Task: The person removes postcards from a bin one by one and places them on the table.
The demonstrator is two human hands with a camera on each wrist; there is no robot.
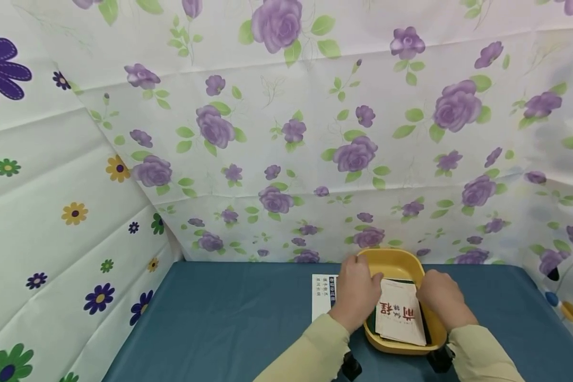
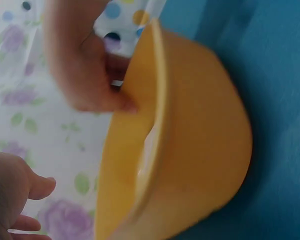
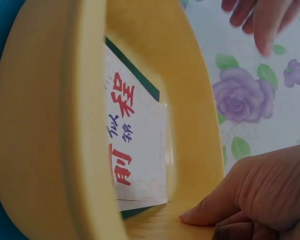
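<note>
Blue tabletop (image 1: pixel 243 323), floral cloth walls (image 1: pixel 248 212), right fingers (image 3: pixel 212 205) clamped on yellow tub (image 1: pixel 403 348), left fingers (image 2: pixel 40 186) apart

The basin (image 1: pixel 392 263) is smooth plastic, cards (image 1: pixel 401 318) paper.

One left hand (image 1: pixel 355 293), one right hand (image 1: pixel 441 297), one yellow basin (image 1: pixel 387 259)
In the basin: at least two pale cards (image 1: pixel 401 313) and at least one dark green card (image 3: pixel 135 67), the stack's full count hidden. Left of it, one white printed sheet (image 1: pixel 321 303); underneath, one blue tabletop (image 1: pixel 243 318).
</note>
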